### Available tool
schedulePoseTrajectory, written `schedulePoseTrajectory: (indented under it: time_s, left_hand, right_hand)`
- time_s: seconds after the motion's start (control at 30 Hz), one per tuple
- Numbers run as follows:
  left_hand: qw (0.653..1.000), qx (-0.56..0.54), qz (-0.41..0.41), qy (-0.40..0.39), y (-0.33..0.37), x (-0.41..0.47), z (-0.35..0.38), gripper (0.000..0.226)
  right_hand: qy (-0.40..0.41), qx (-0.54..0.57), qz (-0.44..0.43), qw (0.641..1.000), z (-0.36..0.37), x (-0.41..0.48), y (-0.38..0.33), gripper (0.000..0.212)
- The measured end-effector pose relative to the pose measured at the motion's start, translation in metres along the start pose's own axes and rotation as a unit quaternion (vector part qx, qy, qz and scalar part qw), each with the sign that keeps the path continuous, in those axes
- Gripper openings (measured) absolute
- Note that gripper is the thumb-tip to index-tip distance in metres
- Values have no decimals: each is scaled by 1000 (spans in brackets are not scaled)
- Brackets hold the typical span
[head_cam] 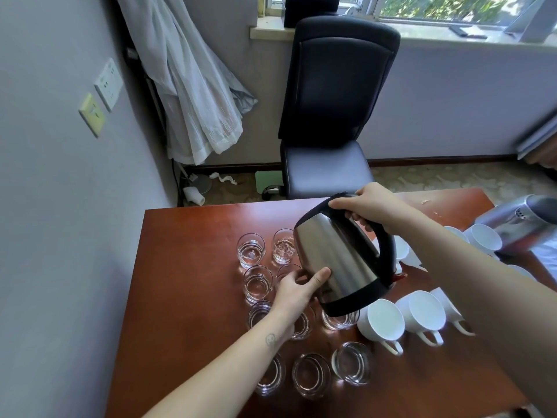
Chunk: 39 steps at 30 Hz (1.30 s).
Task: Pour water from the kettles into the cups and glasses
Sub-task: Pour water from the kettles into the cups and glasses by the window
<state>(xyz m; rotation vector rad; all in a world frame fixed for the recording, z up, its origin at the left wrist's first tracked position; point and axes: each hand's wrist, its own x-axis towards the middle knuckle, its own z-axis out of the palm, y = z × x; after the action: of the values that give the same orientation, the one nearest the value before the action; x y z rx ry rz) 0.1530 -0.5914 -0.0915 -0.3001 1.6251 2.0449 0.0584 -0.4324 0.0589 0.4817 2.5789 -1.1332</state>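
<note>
A steel kettle (337, 254) with a black handle and base hangs tilted to the left above the glasses on the brown table (187, 267). My right hand (366, 206) grips its handle at the top. My left hand (297, 289) presses against the kettle's lower side, thumb on the steel. Its spout is over a glass (283, 245) with bubbling water in it. To the left of that one, another glass (250, 250) holds water. Several more clear glasses (312, 375) stand in rows nearer me. White cups (385, 324) stand to the right.
A second steel kettle (524, 224) is at the table's right edge, above more white cups (485, 238). A black chair (331, 116) stands behind the table. Grey wall runs along the left, and a curtain (193, 86) hangs in the corner.
</note>
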Motion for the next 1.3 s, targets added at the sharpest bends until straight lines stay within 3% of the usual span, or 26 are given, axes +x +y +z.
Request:
schedulePoseTrajectory:
  time_s: [0.2,0.87,1.03,1.3]
  left_hand:
    - [1000,-14,-12,2,0,-1,2,70]
    - [1000,-3,-22,2,6,-7,1,70]
    - [1000,17,-6,11,10,-12,-2,45]
    - [999,40,11,21,5,-22,-1,53]
  right_hand:
    - [-3,-9,0,1000,-2,1,1,36]
    - [2,13,4,1000,-4,-7,3,38]
    - [1,59,6,998,-4,-16,12,36]
    - [4,82,-8,997,-8,-40,23,38]
